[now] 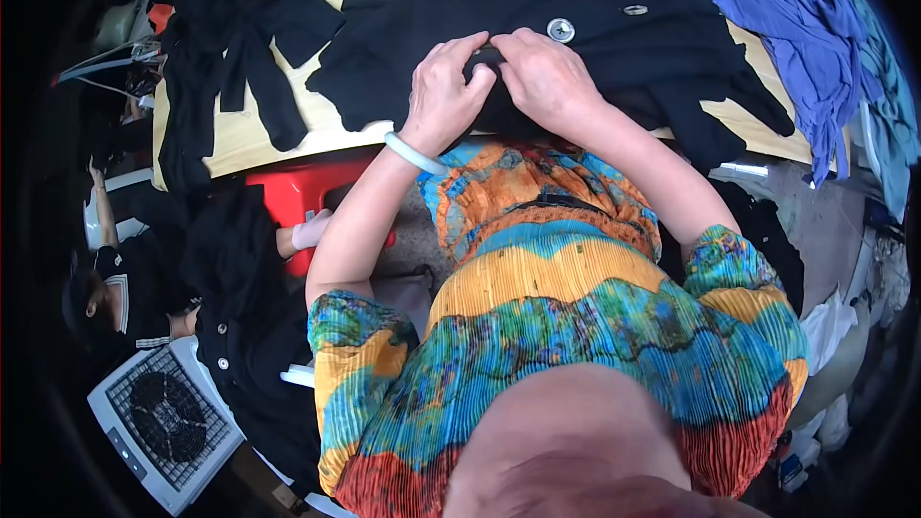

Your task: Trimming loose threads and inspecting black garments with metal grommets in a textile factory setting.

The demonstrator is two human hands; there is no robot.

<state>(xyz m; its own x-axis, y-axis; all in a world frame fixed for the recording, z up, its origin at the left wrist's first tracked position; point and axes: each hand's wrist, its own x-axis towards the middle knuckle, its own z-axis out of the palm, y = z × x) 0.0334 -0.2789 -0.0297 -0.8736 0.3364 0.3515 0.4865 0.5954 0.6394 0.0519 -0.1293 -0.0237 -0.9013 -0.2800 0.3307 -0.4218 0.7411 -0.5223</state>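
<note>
A black garment [413,14] lies spread on the pale wooden table in front of me. My left hand [447,86], with a pale bangle [414,154] at its wrist, is closed on the cloth near the table's front edge. Opposite it, my right hand [549,75] pinches the same spot, and the fingertips of both hands almost meet. A small dark fold shows between them; whether a button sits there I cannot make out. Just right of my right fingers is a large grey-rimmed button [560,30]. Farther right, another button [634,10] shows at a slant.
More black clothing [240,24] hangs over the table's [331,139] left end. Blue-purple cloth [791,29] drapes over its right end. Below stands a red stool [288,194]. A box fan [168,412] sits at lower left, close to another person [120,302] in dark clothes.
</note>
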